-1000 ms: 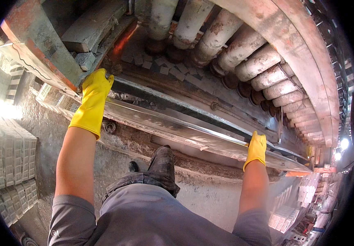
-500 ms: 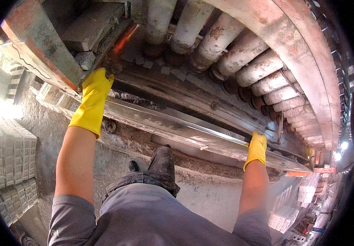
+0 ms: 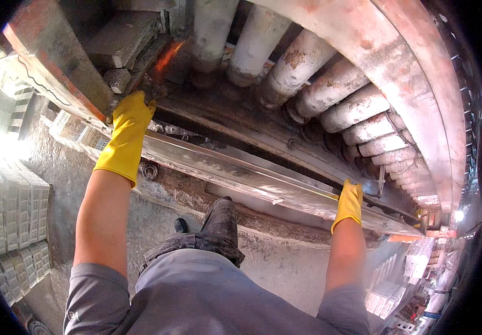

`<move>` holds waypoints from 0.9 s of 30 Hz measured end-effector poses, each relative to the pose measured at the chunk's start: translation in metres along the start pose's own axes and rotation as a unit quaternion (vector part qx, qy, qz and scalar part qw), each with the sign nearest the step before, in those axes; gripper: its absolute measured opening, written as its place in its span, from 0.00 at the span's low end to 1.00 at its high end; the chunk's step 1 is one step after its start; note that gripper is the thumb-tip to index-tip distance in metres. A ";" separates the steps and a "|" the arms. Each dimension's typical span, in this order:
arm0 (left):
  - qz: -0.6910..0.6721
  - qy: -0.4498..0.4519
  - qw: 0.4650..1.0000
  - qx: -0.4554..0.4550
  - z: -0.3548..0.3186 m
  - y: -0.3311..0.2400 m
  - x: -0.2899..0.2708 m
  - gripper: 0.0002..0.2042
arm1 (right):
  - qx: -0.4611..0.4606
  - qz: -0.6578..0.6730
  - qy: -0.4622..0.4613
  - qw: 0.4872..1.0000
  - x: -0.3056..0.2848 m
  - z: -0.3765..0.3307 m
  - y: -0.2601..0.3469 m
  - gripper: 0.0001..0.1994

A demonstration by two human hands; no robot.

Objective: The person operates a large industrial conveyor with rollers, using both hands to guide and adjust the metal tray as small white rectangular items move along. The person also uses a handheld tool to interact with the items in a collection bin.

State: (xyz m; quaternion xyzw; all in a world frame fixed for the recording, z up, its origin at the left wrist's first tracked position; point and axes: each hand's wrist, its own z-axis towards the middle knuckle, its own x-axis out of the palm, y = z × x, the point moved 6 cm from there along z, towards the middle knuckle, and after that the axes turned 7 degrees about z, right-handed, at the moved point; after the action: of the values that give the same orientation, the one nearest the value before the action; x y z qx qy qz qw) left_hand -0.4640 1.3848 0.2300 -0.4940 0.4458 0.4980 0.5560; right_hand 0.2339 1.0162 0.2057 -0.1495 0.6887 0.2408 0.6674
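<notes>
Both my hands wear yellow rubber gloves and rest at the near edge of a large machine. My left hand is closed over that edge at the left end, beside a rusty slanted post; its fingertips are partly hidden. Farther right, my right hand curls over the top of a long metal rail that runs between the two gloves. A dark slot lies just behind the rail. Beyond it stands a row of thick, worn, pale cylinders.
A heavy pale beam arches over the cylinders. An orange glow shows near a grey block at the far left. Stacks of pale perforated blocks stand on the floor at left, with more stacks at lower right.
The cylinders reach slightly lower toward the rail, and the bright patches beneath them have turned dark. Both gloves stay in the same places.
</notes>
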 end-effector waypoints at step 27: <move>-0.013 0.007 1.000 -0.013 -0.035 0.018 -0.006 0.22 | 0.169 0.254 0.035 0.952 -0.031 -0.075 0.033 0.29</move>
State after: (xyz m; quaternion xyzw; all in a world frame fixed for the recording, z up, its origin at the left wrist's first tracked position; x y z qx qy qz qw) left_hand -0.4825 1.3500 0.2304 -0.5105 0.4364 0.4929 0.5532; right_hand 0.1552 1.0003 0.2398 0.1374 0.7572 0.2771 0.5754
